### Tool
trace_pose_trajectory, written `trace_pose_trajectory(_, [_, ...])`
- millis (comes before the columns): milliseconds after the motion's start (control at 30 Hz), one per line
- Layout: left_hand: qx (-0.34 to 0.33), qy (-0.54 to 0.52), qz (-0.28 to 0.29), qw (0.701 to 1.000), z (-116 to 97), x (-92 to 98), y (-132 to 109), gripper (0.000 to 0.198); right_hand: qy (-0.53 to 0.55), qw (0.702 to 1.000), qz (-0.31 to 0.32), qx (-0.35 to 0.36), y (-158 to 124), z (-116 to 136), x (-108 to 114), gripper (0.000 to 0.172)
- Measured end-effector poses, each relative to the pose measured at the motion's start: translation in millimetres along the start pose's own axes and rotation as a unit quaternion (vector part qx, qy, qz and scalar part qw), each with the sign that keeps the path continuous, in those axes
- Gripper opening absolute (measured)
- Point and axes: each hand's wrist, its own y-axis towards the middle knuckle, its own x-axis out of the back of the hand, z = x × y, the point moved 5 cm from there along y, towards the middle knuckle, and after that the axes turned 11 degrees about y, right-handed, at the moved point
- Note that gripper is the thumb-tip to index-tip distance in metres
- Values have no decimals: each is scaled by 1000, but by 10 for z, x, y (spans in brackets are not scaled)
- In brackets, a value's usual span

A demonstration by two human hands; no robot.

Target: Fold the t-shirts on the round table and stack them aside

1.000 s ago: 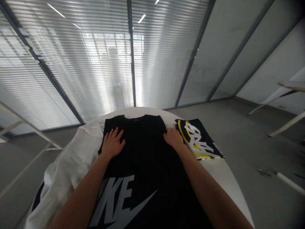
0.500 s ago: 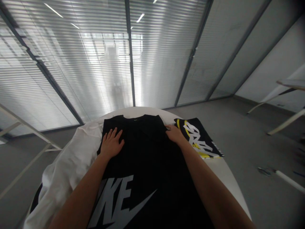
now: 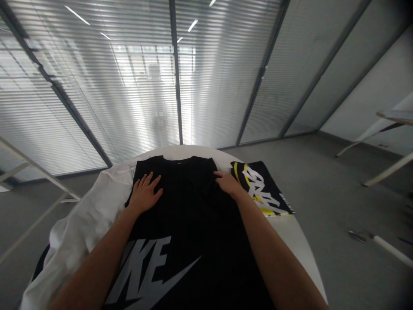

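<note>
A black T-shirt (image 3: 193,206) with a large grey printed logo lies spread out in front of me, its neckline at the far end. My left hand (image 3: 145,193) rests flat on its upper left part, fingers spread. At the upper right edge of the shirt is my right hand (image 3: 227,183), with its index finger stretched out over the border and the other fingers partly hidden beneath. To the right of that hand lies a folded black garment (image 3: 274,189) with white and yellow print. White cloth (image 3: 84,215) is bunched along the left side of the shirt.
Everything lies on a round white table (image 3: 300,241). A pale metal frame (image 3: 38,168) stands on the left. Another table's leg (image 3: 387,170) and a white bar (image 3: 392,249) are on the right. Glass panels with blinds (image 3: 209,86) close off the far side.
The view has shifted slightly, so the garments sit a little further left in the picture. Both hands stay at about the same spots on the black T-shirt.
</note>
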Motion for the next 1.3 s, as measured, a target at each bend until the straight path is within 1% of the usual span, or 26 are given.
trace_pose_trajectory(67, [29,-41,11,999,-15,96,37,56,-22,999,17,24,-8,54,-49,53])
trace_pose_trajectory(100, [45,-62,8,997,-41,172,73,51,-38,998,28,41,-19,90,-80,55])
trace_pose_trajectory(167, [60,-103,-20,993,-153,368,195,40,-76,993,49,79,-56,173,-146,60])
trace_pose_trajectory(233, [25,-147,-55,987,-378,560,386,36,-101,986,63,114,-113,257,-202,63])
trace_pose_trajectory(267, [-11,-186,-51,981,-531,617,501,38,-105,983,70,132,-148,301,-228,64])
trace_pose_trajectory(300, [-56,-233,-30,970,-704,644,618,41,-106,980,77,152,-186,346,-253,65])
trace_pose_trajectory(367, [-132,-304,17,944,-1041,641,830,48,-103,972,96,190,-264,429,-304,66])
trace_pose_trajectory(400, [-157,-314,33,936,-1185,619,919,50,-102,967,107,206,-300,462,-331,67])
trace_pose_trajectory(433, [-167,-308,44,936,-1298,586,997,51,-102,963,118,219,-331,489,-357,67])
trace_pose_trajectory(500, [-171,-273,71,944,-1449,500,1107,48,-106,957,140,231,-377,525,-406,66])
trace_pose_trajectory(567, [-165,-244,93,951,-1500,428,1165,44,-111,953,157,236,-411,553,-438,65])
trace_pose_trajectory(633, [-155,-242,98,953,-1474,397,1187,43,-120,951,163,232,-446,589,-443,64])
trace_pose_trajectory(700, [-138,-251,91,954,-1399,392,1188,40,-134,953,163,215,-491,631,-421,66])
trace_pose_trajectory(767, [-116,-263,84,954,-1306,396,1174,36,-155,959,156,177,-540,664,-374,69])
trace_pose_trajectory(833, [-97,-278,83,952,-1215,408,1146,40,-180,965,143,127,-591,676,-317,68])
trace_pose_trajectory(900, [-79,-308,88,944,-1120,440,1112,47,-202,967,129,86,-646,675,-275,56])
trace_pose_trajectory(933, [-72,-325,90,939,-1069,467,1094,49,-211,966,124,78,-676,681,-269,47])
trace_pose_trajectory(1000, [-64,-348,91,931,-952,541,1059,51,-219,964,125,86,-744,717,-303,31])
trace_pose_trajectory(1067, [-72,-332,77,937,-815,641,1020,51,-220,961,129,109,-823,800,-390,25])
trace_pose_trajectory(1167, [-81,-281,39,956,-572,789,940,49,-217,957,140,129,-940,1013,-602,25])
trace_pose_trajectory(1233, [-71,-264,22,962,-390,861,878,48,-211,954,153,148,-1006,1213,-785,27])
trace_pose_trajectory(1300, [-42,-256,3,966,-184,921,828,46,-197,950,164,179,-1056,1436,-977,28])
